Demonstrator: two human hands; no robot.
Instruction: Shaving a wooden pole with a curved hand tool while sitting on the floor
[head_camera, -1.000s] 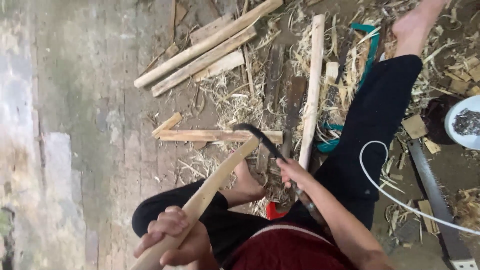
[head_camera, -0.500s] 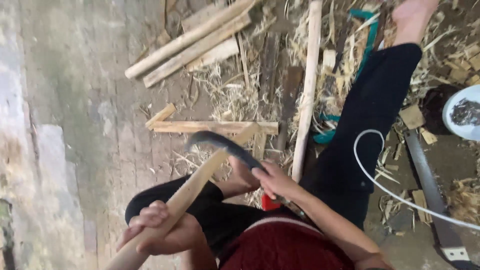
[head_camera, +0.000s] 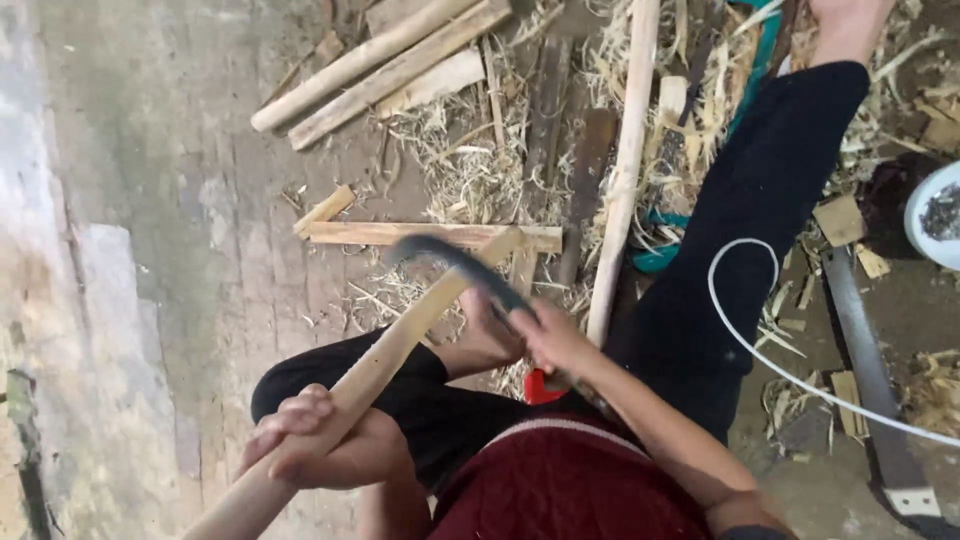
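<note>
Left hand (head_camera: 320, 445) is wrapped tight around the near end of a long pale wooden stick (head_camera: 400, 345), which slants up and away across the person's bent knee toward the floor (head_camera: 160, 250). Right hand (head_camera: 555, 340) is closed on the handle of a dark curved blade (head_camera: 450, 262), and the blade sits right over the far part of the stick (it's blurred, so I can't tell if the edge is actually touching the wood).

If you ask me, doing this bit well comes down to bracing: keep the stick pinned firm against the leg, keep the cutting edge angled shallow and pointed away from the gripping hand, and keep that left hand well back from the blade.

Room-wise, the left side is bare concrete with plenty of space. Straight ahead it gets cluttered: a flat plank (head_camera: 430, 234) lies crosswise just past the stick's tip, a long round pole (head_camera: 622, 180) runs alongside the stretched-out leg (head_camera: 760, 220), and shavings (head_camera: 470, 170) are everywhere. A white cable (head_camera: 760, 350) loops over the right thigh, near the swinging arm, so I'd watch that. There's also a saw (head_camera: 870, 390) lying on the right.
</note>
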